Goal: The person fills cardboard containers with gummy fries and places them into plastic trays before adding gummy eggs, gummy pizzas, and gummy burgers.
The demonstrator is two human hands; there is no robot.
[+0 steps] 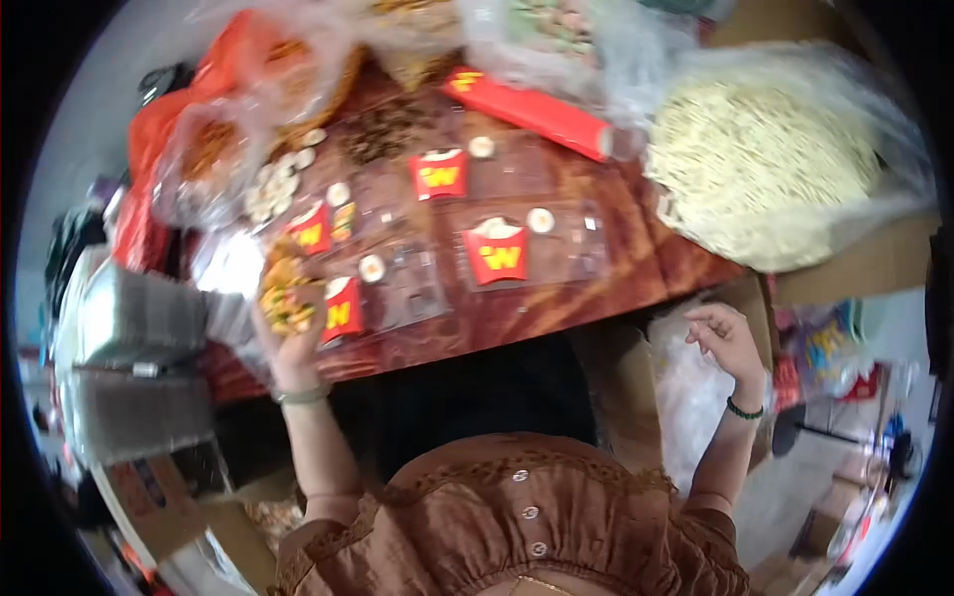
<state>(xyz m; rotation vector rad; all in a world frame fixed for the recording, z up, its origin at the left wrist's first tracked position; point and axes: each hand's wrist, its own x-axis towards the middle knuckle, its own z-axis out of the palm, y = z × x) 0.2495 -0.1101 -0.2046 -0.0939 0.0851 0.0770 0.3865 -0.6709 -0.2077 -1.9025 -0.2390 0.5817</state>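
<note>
My left hand (294,343), at the table's left front edge, is closed around a handful of small yellow, orange and green pieces (288,288); their exact kind is too blurred to tell. Beside it lies a red fries box with a yellow letter (343,308) in a clear plastic tray (412,298). More such fries boxes, one red fries box (495,253) and another fries box (439,176), lie in clear trays, with small round white pieces (372,268) near them. My right hand (723,338) hangs off the table's front edge, fingers half curled and slightly apart, nothing visible in them.
A large bag of pale, stick-like pieces (765,159) sits at the right. Across the back lie a long red box (532,111), small brown pieces (390,129) and bags of orange pieces (209,149). Stacked clear trays (139,318) stand left. Below my right hand is a plastic-lined carton (686,387).
</note>
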